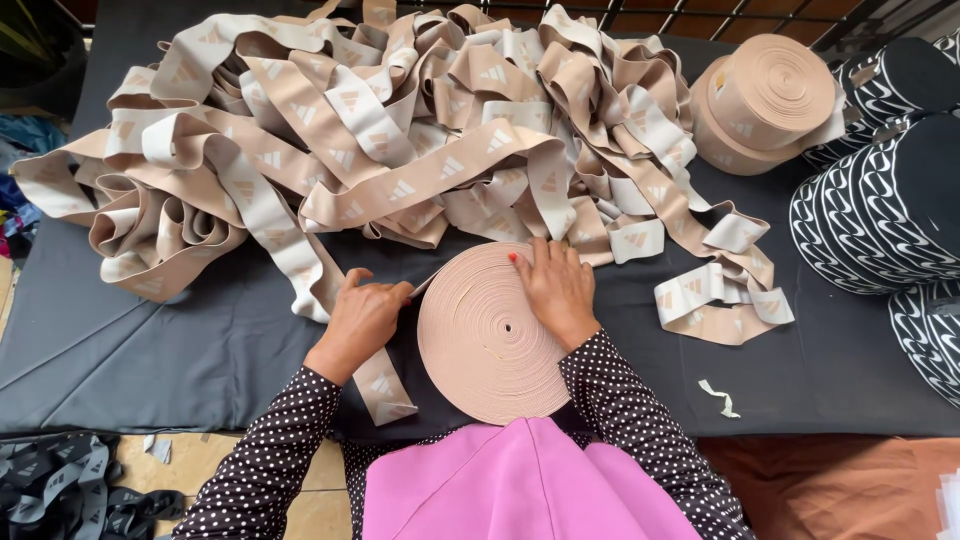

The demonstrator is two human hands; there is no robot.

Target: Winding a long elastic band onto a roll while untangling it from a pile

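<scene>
The table [150, 340] carries a dark grey cloth cover, and one flat-wound beige coil [487, 335] lies at its near edge, directly in front of the person. All positions below are given relative to this coil.

Hands, count two:
- The left hand [362, 318] sits at the coil's left rim. Its fingers are curled, pinching the loose band [385, 385] where it meets the coil (the exact finger contact is partly hidden by the knuckles).
- The right hand [557, 287] rests on the coil's upper right face, fingers spread and pressed flat, with red nails showing.

Both sleeves are dark with white dots; a pink garment [520, 485] shows just below the coil.

Beige stock, counted:
- One coil under the hands.
- One loose heap [380, 140] of beige band with pale printed marks, beyond the coil, covering most of the far table. A tail of it [715, 300] runs out to the right of the coil.
- One finished stack of beige rolls [765, 100], far right beyond the coil (two rolls appear stacked, one tilted on the other).

Other items:
- At least four black rolls with white pattern [880, 210], at the table's right edge, well apart from the coil.
- One small white scrap [720, 397], on the table right of the coil.
- One pile of black band [65, 485], on the floor lower left of the coil.
</scene>
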